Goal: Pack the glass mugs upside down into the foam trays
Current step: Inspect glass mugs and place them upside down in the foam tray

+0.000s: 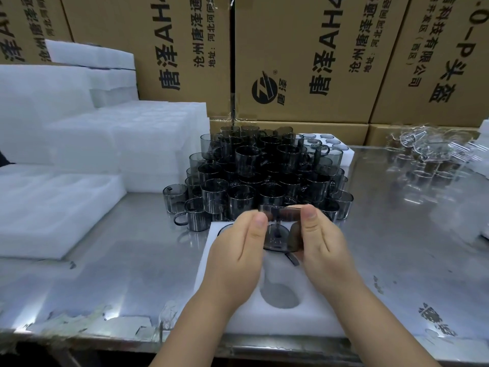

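A white foam tray (312,311) with round holes lies at the table's near edge; one empty hole (280,295) shows near me. Above its far part, a smoky grey glass mug (281,235) is held between my two hands, its handle pointing down toward me. My left hand (238,250) presses the mug's left side with straight fingers. My right hand (320,239) holds its right side, thumb on top. Behind them stands a heap of several grey glass mugs (264,170). Which way the held mug's mouth faces is blurred.
Stacks of white foam trays (111,144) fill the table's left side. Another foam tray with mugs in it (346,152) lies behind the heap. Clear glassware (434,152) sits at the right. Cardboard boxes (304,62) wall the back. The steel table (132,274) has a front edge near me.
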